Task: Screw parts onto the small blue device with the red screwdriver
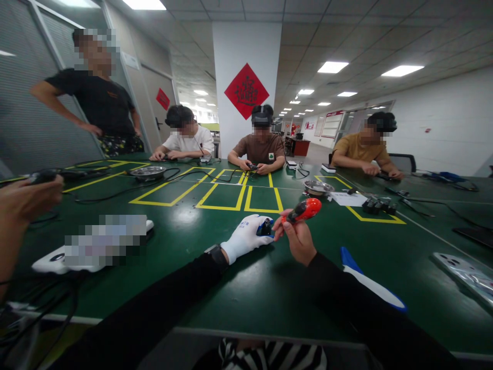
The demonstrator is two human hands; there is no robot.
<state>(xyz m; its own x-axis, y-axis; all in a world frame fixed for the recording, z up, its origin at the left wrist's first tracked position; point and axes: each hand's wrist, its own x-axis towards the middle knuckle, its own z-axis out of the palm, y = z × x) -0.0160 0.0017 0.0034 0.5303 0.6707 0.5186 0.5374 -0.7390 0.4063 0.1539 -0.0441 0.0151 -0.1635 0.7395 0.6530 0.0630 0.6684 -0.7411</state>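
Note:
My left hand (pixel 246 237) wears a white glove with blue fingertips. Its fingers are closed around a small black part (pixel 266 226) with a rounded top, whose exact kind I cannot make out. Just to the right, my bare right hand (pixel 298 237) grips a screwdriver by its red and black handle (pixel 306 209). The handle points up and to the right, while the other end is hidden by my fingers near the black part. A second white and blue glove (pixel 373 285) lies flat on the green table (pixel 185 288), right of my right forearm.
Several black parts (pixel 379 205) stand beside a white paper sheet (pixel 344 199) and a metal bowl (pixel 318 187). Phones lie at right (pixel 464 277) and left (pixel 57 259). Another person's hand (pixel 31 198) enters at left. Cables (pixel 111 195) cross the table; co-workers sit opposite.

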